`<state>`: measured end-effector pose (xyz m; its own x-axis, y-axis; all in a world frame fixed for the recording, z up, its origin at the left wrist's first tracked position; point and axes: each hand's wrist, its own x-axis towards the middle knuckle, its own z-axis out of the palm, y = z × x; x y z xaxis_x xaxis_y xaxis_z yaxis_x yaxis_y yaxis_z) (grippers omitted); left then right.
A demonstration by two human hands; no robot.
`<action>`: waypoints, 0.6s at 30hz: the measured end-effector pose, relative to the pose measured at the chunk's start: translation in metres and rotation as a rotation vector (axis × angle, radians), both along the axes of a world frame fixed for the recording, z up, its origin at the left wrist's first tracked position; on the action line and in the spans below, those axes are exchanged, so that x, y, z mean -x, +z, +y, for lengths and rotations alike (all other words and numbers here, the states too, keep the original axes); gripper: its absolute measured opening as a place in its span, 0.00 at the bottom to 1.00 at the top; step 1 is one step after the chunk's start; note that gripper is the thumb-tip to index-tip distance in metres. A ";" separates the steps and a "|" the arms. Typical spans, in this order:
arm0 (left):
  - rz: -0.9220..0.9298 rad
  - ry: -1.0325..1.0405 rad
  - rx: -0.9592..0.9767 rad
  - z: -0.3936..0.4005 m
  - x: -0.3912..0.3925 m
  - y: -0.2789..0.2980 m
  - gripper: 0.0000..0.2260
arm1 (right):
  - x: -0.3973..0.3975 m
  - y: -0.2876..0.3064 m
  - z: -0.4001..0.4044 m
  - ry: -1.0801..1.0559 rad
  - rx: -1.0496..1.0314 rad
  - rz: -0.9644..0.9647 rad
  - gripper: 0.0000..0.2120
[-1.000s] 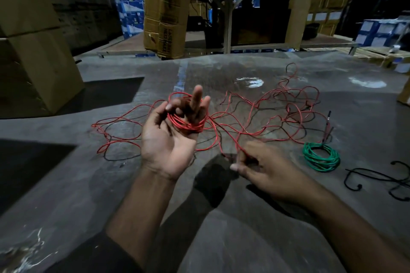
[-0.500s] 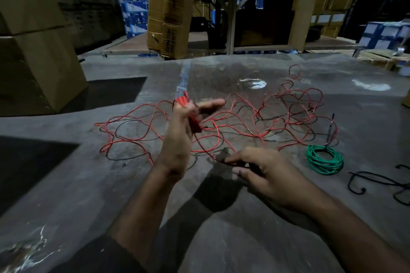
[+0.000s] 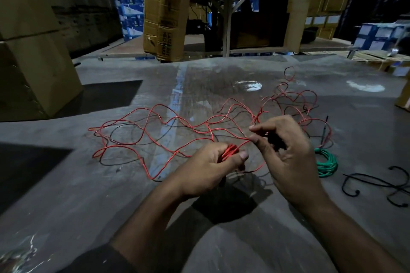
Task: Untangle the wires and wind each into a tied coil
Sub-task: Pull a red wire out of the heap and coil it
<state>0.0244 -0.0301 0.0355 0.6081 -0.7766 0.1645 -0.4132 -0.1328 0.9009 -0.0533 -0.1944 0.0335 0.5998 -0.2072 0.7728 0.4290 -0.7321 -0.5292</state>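
Gripping a small red wire coil [image 3: 229, 153], the left hand [image 3: 208, 168] is hiding most of it; the right hand [image 3: 286, 150] is pinching the strand, the loose red wire [image 3: 155, 131] sprawling on the floor [image 3: 66, 195] beyond.

Two bare forearms, left hand [image 3: 207, 169] and right hand [image 3: 288, 153], without rings, watch or gloves; a dark sleeve [image 3: 93, 260] covers the left upper arm (lower edge only visible).
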 end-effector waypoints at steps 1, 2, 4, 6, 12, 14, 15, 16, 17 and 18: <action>0.070 -0.021 0.017 -0.001 0.001 -0.001 0.15 | 0.000 0.001 -0.001 -0.006 -0.009 -0.013 0.04; 0.177 -0.050 0.073 -0.001 0.002 0.000 0.14 | 0.000 0.001 -0.002 -0.009 -0.022 -0.015 0.04; 0.430 -0.112 0.278 0.000 0.002 0.002 0.15 | -0.001 0.002 -0.005 -0.022 -0.073 0.026 0.06; 0.671 -0.174 0.484 0.003 -0.003 0.005 0.15 | -0.004 0.000 -0.009 -0.032 -0.101 0.117 0.11; 1.058 -0.423 0.854 0.014 -0.020 0.009 0.15 | -0.014 -0.025 -0.009 -0.047 0.268 0.518 0.22; 1.100 -0.445 0.969 0.020 -0.026 0.011 0.15 | -0.016 -0.029 -0.009 -0.009 0.241 0.569 0.16; 1.098 -0.426 1.012 0.023 -0.029 0.011 0.15 | -0.016 -0.029 -0.010 0.000 0.181 0.541 0.13; 1.093 -0.402 1.046 0.025 -0.031 0.011 0.14 | -0.015 -0.027 -0.010 -0.001 0.099 0.476 0.09; 1.093 -0.381 1.076 0.027 -0.033 0.011 0.14 | -0.015 -0.023 -0.009 -0.013 0.002 0.389 0.06; 1.102 -0.365 1.100 0.027 -0.034 0.010 0.14 | -0.014 -0.020 -0.008 -0.025 -0.090 0.284 0.04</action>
<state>0.0585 -0.0028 0.0458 0.6197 -0.7060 0.3428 0.6111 0.7081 0.3536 -0.0394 -0.2020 0.0136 0.7833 -0.2850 0.5525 0.2366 -0.6853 -0.6888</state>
